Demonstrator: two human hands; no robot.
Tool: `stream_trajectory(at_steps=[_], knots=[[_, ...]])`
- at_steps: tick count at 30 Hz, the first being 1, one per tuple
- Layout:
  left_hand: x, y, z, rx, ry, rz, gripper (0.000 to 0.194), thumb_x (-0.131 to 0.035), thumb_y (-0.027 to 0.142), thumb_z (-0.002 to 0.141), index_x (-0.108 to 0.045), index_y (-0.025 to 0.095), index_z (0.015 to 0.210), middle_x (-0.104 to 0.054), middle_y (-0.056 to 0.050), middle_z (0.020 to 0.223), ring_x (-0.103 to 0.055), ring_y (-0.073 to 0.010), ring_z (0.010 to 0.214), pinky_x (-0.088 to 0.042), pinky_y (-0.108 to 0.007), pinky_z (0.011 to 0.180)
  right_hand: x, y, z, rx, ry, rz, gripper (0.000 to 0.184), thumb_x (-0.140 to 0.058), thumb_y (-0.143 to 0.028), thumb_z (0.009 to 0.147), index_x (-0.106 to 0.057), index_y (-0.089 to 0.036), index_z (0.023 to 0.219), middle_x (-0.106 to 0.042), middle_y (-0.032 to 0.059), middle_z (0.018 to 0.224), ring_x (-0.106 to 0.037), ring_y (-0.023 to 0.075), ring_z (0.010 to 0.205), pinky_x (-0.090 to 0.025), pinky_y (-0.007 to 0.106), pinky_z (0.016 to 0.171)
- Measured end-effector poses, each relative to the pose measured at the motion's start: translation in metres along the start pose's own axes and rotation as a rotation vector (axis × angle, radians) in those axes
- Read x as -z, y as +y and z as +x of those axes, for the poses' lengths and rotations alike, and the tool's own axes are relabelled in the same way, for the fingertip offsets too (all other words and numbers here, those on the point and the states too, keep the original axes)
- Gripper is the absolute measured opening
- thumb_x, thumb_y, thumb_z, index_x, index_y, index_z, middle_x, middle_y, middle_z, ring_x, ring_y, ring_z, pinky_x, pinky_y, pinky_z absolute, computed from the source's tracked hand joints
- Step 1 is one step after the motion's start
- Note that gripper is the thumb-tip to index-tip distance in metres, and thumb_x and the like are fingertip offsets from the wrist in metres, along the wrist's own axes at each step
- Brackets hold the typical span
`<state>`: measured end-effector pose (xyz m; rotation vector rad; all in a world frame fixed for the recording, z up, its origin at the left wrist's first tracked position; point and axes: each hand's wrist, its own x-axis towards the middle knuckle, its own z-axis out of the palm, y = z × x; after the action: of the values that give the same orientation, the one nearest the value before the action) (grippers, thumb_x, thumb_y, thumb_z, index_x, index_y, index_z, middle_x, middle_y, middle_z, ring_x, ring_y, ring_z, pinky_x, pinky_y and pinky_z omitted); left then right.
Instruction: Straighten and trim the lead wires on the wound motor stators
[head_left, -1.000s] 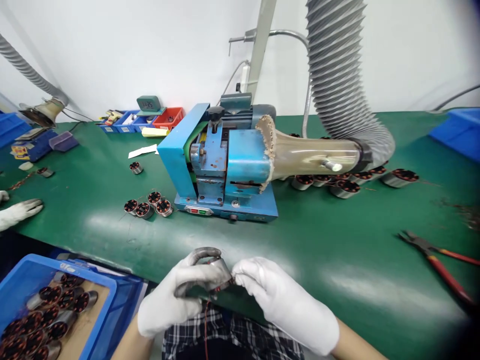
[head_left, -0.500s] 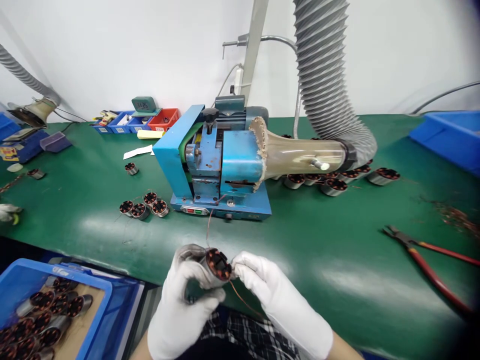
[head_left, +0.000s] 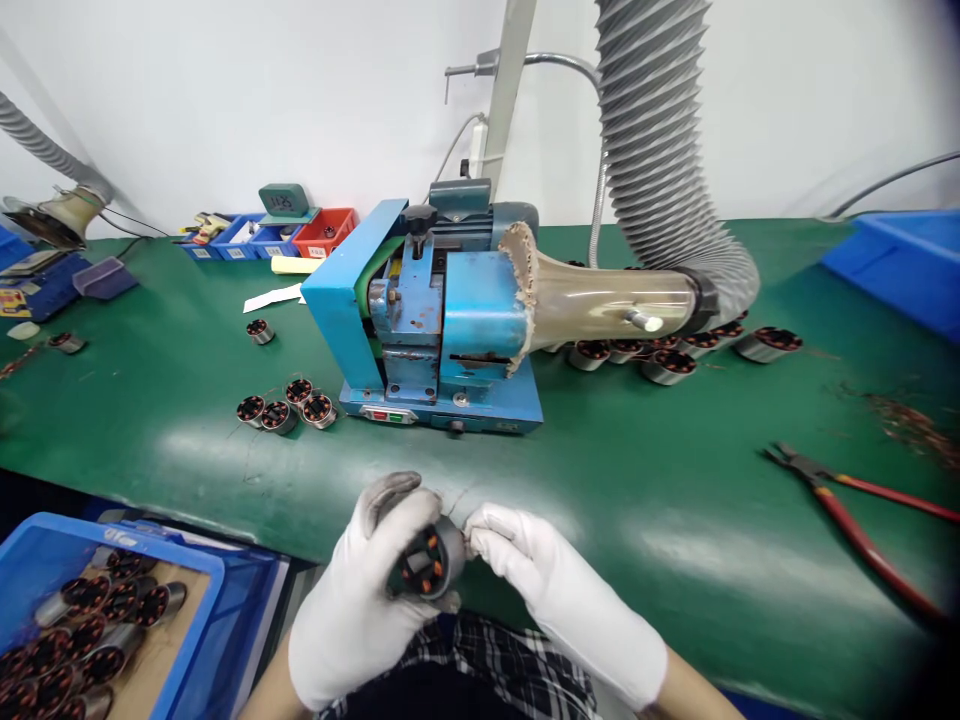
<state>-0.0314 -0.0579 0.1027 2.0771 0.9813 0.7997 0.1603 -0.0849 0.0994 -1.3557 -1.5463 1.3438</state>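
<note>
In my left hand [head_left: 375,590], gloved in white, a wire-wound motor stator [head_left: 448,560] is gripped by its metal ring. Its face, with black plastic and orange copper windings, tilts toward me and to the left. My right hand [head_left: 517,560], also gloved, pinches thumb and fingers together at the ring's right edge. A bit of copper wire [head_left: 466,543] shows at those fingertips; most of it is hidden. Thin wire ends stick up above the stator. Both hands are over the bench's front edge, before the blue belt-driven machine [head_left: 484,310].
Several stators [head_left: 277,416] stand left of the machine, more [head_left: 670,367] behind its right side. Red-handled cutters [head_left: 817,480] lie at right near wire scraps [head_left: 911,425]. A blue crate [head_left: 214,600] of stators is at lower left. A grey duct [head_left: 660,130] joins the machine's hood.
My left hand has turned the stator over, so its face now points toward me and left. The long copper wires no longer show. My right hand stays pinched at its edge.
</note>
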Motion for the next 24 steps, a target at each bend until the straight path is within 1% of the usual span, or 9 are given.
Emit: stream_trajectory(at_steps=[2,5,7,9,13,16,19,22,24], knots=[[-0.004,0.000,-0.001,0.017,-0.012,0.088,0.056,-0.067,0.009,0.068,-0.047,0.030,0.116,-0.046,-0.009,0.120,-0.043,-0.0263,0.117,-0.042,-0.041,0.094,-0.001,0.002,0.001,-0.001,0.008,0.024,0.026,-0.037,-0.029,0.086,-0.034,-0.021,0.061,-0.036,-0.0045,0.059,-0.037,0.0114,0.055,-0.035,0.023,0.053],[-0.009,-0.002,-0.002,0.047,-0.033,0.014,0.045,-0.060,0.004,0.070,-0.050,0.028,0.106,-0.049,-0.006,0.114,-0.044,-0.0225,0.115,-0.044,-0.037,0.092,-0.004,0.002,0.001,0.004,0.062,-0.056,0.024,-0.035,-0.027,0.086,-0.036,-0.021,0.063,-0.039,-0.0038,0.060,-0.039,0.0122,0.056,-0.035,0.024,0.055],[-0.012,-0.003,-0.003,0.096,0.021,-0.050,0.030,-0.059,0.005,0.069,-0.051,0.024,0.091,-0.053,-0.005,0.103,-0.048,-0.0219,0.109,-0.046,-0.035,0.088,-0.007,0.001,0.001,0.003,0.119,-0.159,0.023,-0.034,-0.025,0.087,-0.039,-0.021,0.064,-0.042,-0.0032,0.060,-0.039,0.0128,0.057,-0.034,0.025,0.056],[-0.015,-0.005,-0.005,0.150,0.109,-0.052,0.028,-0.061,0.008,0.068,-0.050,0.022,0.089,-0.052,-0.005,0.099,-0.053,-0.0216,0.101,-0.048,-0.035,0.084,-0.010,0.002,0.002,-0.025,0.112,-0.144,0.022,-0.036,-0.026,0.086,-0.041,-0.021,0.065,-0.041,-0.0032,0.059,-0.038,0.0123,0.056,-0.033,0.025,0.054],[-0.025,-0.020,-0.011,0.020,0.135,0.205,0.049,-0.054,0.006,0.069,-0.045,0.022,0.115,-0.049,-0.010,0.109,-0.053,-0.0231,0.102,-0.047,-0.039,0.086,-0.016,0.023,0.008,-0.119,-0.211,0.209,0.030,-0.030,-0.044,0.086,-0.035,-0.023,0.065,-0.022,-0.0103,0.046,-0.024,0.0085,0.038,-0.030,0.022,0.039],[-0.036,-0.036,-0.011,-0.129,0.124,0.339,0.036,-0.050,0.006,0.072,-0.053,0.023,0.104,-0.056,-0.008,0.101,-0.056,-0.0223,0.099,-0.048,-0.037,0.084,-0.016,0.042,0.017,-0.130,-0.342,0.203,0.033,-0.023,-0.048,0.086,-0.032,-0.024,0.065,-0.010,-0.0142,0.041,-0.015,0.0085,0.029,-0.030,0.023,0.032],[-0.044,-0.047,-0.006,-0.011,0.118,0.384,0.026,-0.063,0.015,0.067,-0.056,0.020,0.091,-0.062,-0.007,0.093,-0.056,-0.0271,0.101,-0.047,-0.043,0.084,-0.009,0.046,0.027,-0.112,-0.338,0.036,0.029,-0.028,-0.038,0.087,-0.038,-0.022,0.065,-0.022,-0.0114,0.039,-0.026,0.0095,0.031,-0.032,0.023,0.038],[-0.045,-0.050,0.000,0.155,0.053,0.353,0.037,-0.076,0.020,0.054,-0.057,0.021,0.086,-0.064,-0.005,0.092,-0.055,-0.0301,0.103,-0.044,-0.048,0.088,0.002,0.038,0.035,-0.052,-0.294,-0.195,0.022,-0.039,-0.027,0.084,-0.048,-0.019,0.065,-0.045,-0.0037,0.053,-0.042,0.0116,0.049,-0.033,0.024,0.052],[-0.043,-0.049,0.002,0.188,0.013,0.329,0.042,-0.079,0.020,0.049,-0.058,0.022,0.086,-0.065,-0.004,0.093,-0.054,-0.0294,0.105,-0.040,-0.048,0.094,0.010,0.033,0.038,-0.011,-0.297,-0.340,0.018,-0.045,-0.020,0.080,-0.052,-0.019,0.063,-0.051,-0.0014,0.059,-0.043,0.0129,0.055,-0.030,0.026,0.057]])
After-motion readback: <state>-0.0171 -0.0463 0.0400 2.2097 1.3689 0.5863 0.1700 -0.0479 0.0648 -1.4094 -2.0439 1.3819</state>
